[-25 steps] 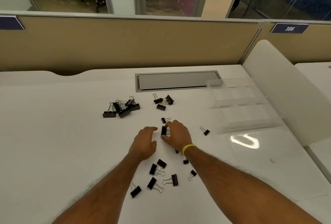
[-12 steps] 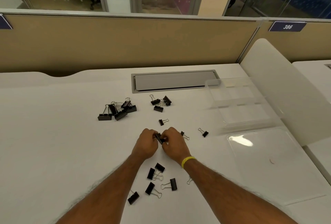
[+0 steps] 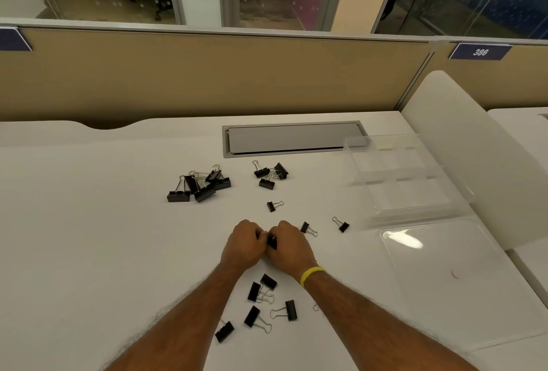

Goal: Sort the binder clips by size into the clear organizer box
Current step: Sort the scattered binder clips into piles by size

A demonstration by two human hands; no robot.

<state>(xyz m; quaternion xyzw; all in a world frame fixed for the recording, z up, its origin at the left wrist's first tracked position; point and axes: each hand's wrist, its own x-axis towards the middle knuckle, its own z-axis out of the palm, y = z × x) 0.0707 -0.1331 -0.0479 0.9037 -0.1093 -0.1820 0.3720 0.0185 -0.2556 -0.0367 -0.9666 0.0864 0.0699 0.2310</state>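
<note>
My left hand (image 3: 244, 244) and my right hand (image 3: 292, 247) meet at the middle of the white desk, both with fingers curled round one black binder clip (image 3: 272, 242) held between them. Several large clips (image 3: 198, 185) lie heaped at the back left, and a few medium ones (image 3: 269, 175) sit behind my hands. Small clips (image 3: 274, 205) (image 3: 308, 228) (image 3: 341, 224) are scattered to the right. More medium clips (image 3: 261, 307) lie between my forearms. The clear organizer box (image 3: 406, 175) stands open at the right, its compartments holding nothing I can see.
The box's clear lid (image 3: 444, 276) lies flat on the desk in front of the box. A grey cable hatch (image 3: 293, 139) is set into the desk behind the clips. A white divider (image 3: 462, 145) rises at the right, a tan partition at the back.
My right hand picked a clip off the desk and drew it toward me. My left hand closed in, and both now hold the clip together.
</note>
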